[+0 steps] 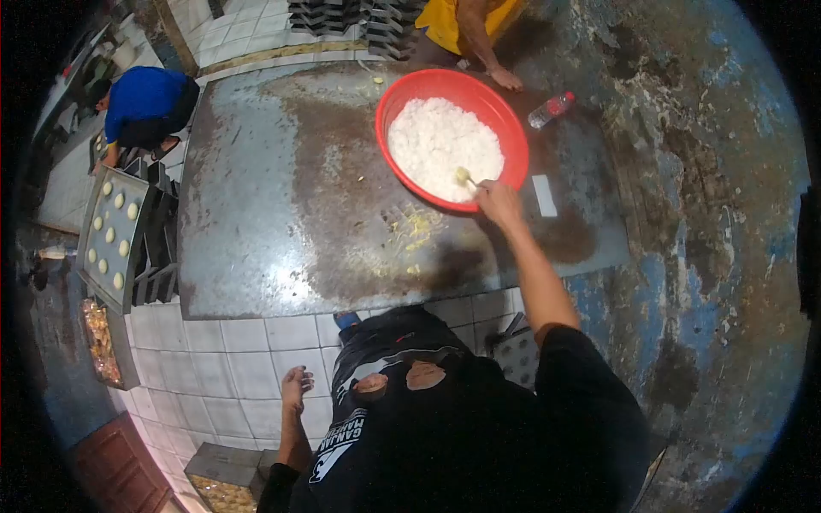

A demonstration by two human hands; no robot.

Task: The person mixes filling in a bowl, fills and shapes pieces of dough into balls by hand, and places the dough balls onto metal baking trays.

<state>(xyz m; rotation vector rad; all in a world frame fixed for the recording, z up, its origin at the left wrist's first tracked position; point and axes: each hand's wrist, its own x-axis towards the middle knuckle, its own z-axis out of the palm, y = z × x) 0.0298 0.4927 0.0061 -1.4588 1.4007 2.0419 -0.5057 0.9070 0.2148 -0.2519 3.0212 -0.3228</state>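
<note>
A large red basin [519,137] holding a heap of white, crumbly material [440,141] stands on the metal-topped table [248,188]. My right hand [498,203] is at the basin's near right rim, its fingers closed on a small scoop [463,175] whose pale head rests at the edge of the white material. Down at my left side, away from the table, my left hand [296,385] hangs with its fingers apart and nothing in it. Yellowish smears [415,229] mark the tabletop just below the basin.
A plastic bottle [552,111] and a white strip [544,196] lie right of the basin. A person in yellow [466,30] leans a hand on the far edge. At left, a person in blue [152,104] crouches by a tray of dough pieces [128,192] on stacked racks.
</note>
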